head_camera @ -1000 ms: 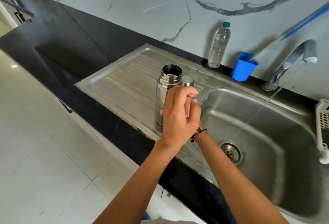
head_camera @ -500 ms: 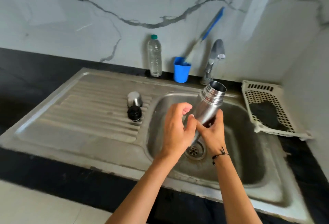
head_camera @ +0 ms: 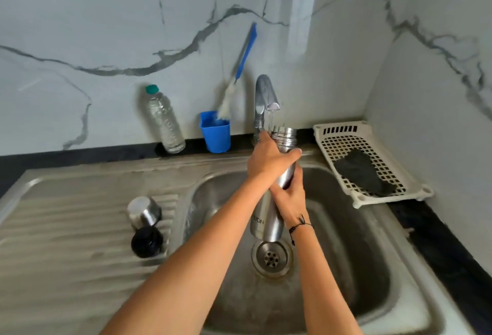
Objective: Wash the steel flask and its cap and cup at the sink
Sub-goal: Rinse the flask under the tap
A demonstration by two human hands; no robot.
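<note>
Both hands are clamped on the steel flask (head_camera: 269,217), the left hand (head_camera: 269,160) near its neck and the right hand (head_camera: 288,196) at mid-body, over the sink's (head_camera: 378,268) back edge; its open mouth should stay centred under the tap (head_camera: 263,100) so it fills.

We see two bare forearms with no sleeves. On the right wrist sits a thin black cord bracelet (head_camera: 300,226), knotted, with short loose ends hanging down.

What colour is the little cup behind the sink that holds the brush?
Bright blue. The cup shows clearly in the head view, beside the tap.
</note>
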